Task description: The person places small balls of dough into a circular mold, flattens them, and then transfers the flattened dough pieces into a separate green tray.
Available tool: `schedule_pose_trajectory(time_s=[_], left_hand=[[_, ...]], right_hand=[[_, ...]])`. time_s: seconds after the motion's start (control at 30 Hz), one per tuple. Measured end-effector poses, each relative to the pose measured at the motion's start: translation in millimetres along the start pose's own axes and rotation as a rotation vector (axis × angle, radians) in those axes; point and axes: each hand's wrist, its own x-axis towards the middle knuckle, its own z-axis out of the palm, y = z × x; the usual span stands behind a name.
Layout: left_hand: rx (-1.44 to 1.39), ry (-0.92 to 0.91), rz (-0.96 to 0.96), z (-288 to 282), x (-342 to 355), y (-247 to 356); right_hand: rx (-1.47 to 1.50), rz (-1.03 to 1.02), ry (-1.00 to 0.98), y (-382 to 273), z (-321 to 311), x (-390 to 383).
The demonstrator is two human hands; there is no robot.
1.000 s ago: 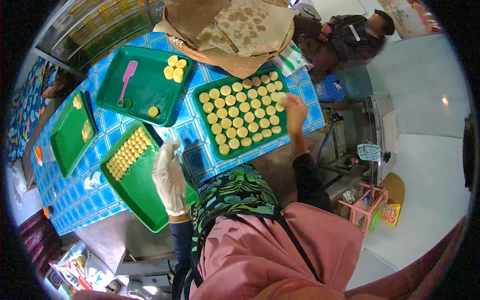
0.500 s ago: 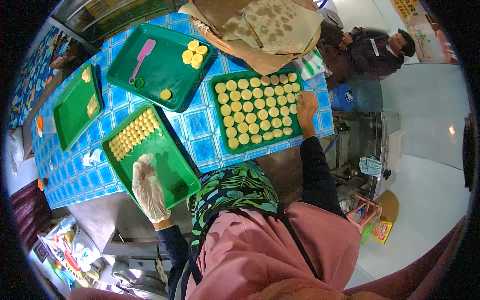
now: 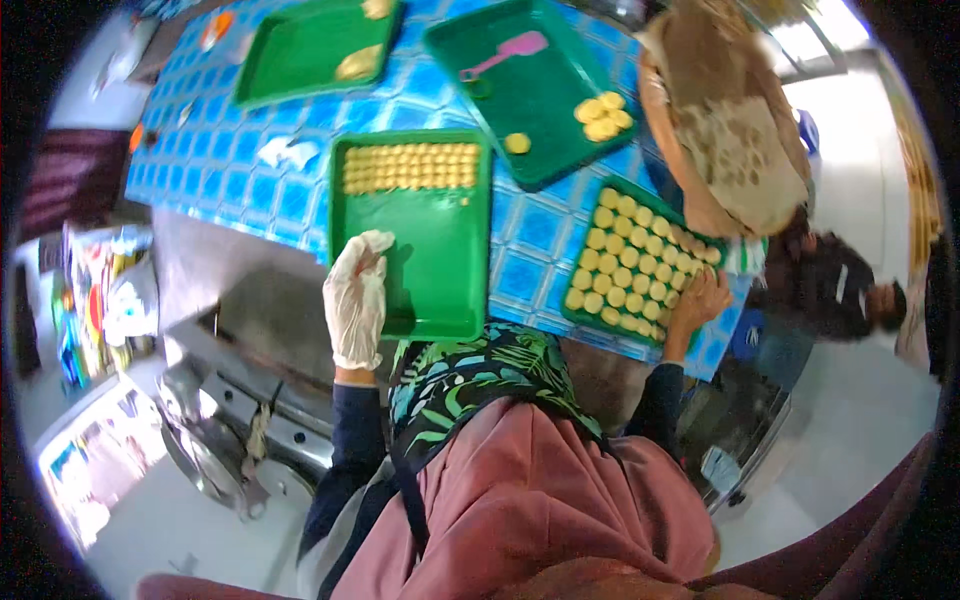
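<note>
My left hand (image 3: 357, 300), in a white glove, hovers over the left side of a green tray (image 3: 455, 325). Its fingers are drawn together, and whatever they may pinch is hidden. Small yellow dough balls (image 3: 410, 167) sit in tight rows at that tray's far end, with a crumb beside them. To the right, my bare right hand (image 3: 703, 297) lies at the right edge of another green tray (image 3: 592, 322) bearing rows of round, flat, pale yellow pastries (image 3: 615, 262). The fingers there are curled over the edge pastries; what they grip cannot be made out.
Beyond lies a green tray (image 3: 545, 80) with a pink spatula (image 3: 508, 55), a ring and several yellow rounds (image 3: 603, 117). Another green tray (image 3: 300, 60) holds dough lumps. A paper-lined basket (image 3: 745, 130) stands at the far right. A person (image 3: 845, 285) is beyond the blue-checked table (image 3: 530, 235).
The view has swung, so the table and trays appear turned. My left hand remains over the dough-ball tray; my right fingers now reach further over the pastries at the edge.
</note>
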Motion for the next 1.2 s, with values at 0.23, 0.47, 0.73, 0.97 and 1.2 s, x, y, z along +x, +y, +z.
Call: schedule_pose_trajectory(time_s=[0.23, 0.47, 0.73, 0.97, 1.2], left_hand=[[0.080, 0.003, 0.057, -17.8, 6.0, 2.3], [-0.162, -0.002, -0.025, -50.8, 6.1, -0.2], [-0.175, -0.048, -0.081, -79.4, 9.6, -3.5], [0.322, -0.168, 0.147, -87.5, 12.3, 2.9], [0.548, -0.301, 0.445, -92.6, 15.8, 2.7]], right_hand=[[1.089, -0.592, -0.416, -329.0, 6.3, -13.9], [1.037, -0.747, -0.392, -444.0, 73.2, -36.0], [0.649, -0.899, -0.262, -459.0, 92.1, -23.3], [0.931, -0.824, -0.365, -515.4, 44.1, -47.5], [0.746, -1.069, -0.199, -545.4, 86.8, -47.0]])
